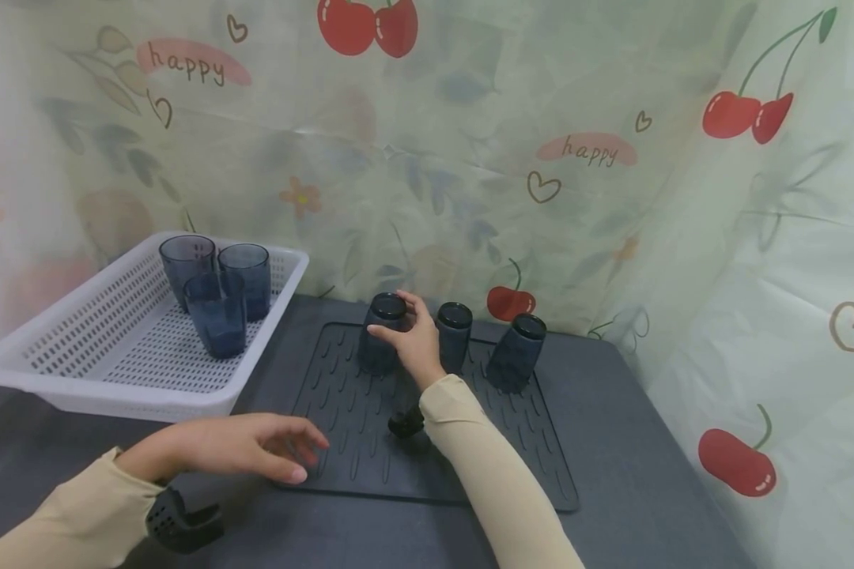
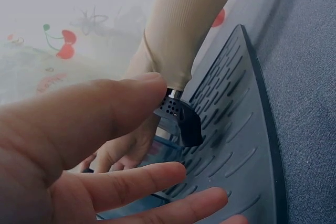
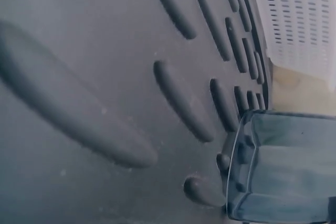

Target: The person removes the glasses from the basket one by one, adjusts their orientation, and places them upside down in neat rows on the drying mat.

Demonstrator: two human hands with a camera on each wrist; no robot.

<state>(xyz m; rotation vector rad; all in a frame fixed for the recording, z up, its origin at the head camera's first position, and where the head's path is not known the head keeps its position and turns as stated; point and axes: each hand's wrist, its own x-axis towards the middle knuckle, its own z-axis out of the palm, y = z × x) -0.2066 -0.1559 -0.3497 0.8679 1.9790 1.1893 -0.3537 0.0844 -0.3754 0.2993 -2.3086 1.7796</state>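
Observation:
On a dark ribbed drying mat (image 1: 356, 431) stands an upside-down blue-tinted drinking glass (image 1: 375, 354), its rim against the mat in the right wrist view. My right hand (image 1: 417, 341) grips this glass near its raised base, thumb in front and fingers at the far side. Two more glasses stand upside down to its right, a middle glass (image 1: 453, 340) and a right-hand glass (image 1: 516, 356). My left hand (image 1: 235, 446) is held over the mat's near left corner, fingers loosely extended, holding nothing.
At the left is a white perforated plastic basket (image 1: 266, 336) with three upright blue-tinted glasses (image 1: 217, 316) inside. A dark grey table (image 1: 612, 466) lies under everything. Behind and to the right hangs a printed curtain (image 1: 441, 103) with cherries.

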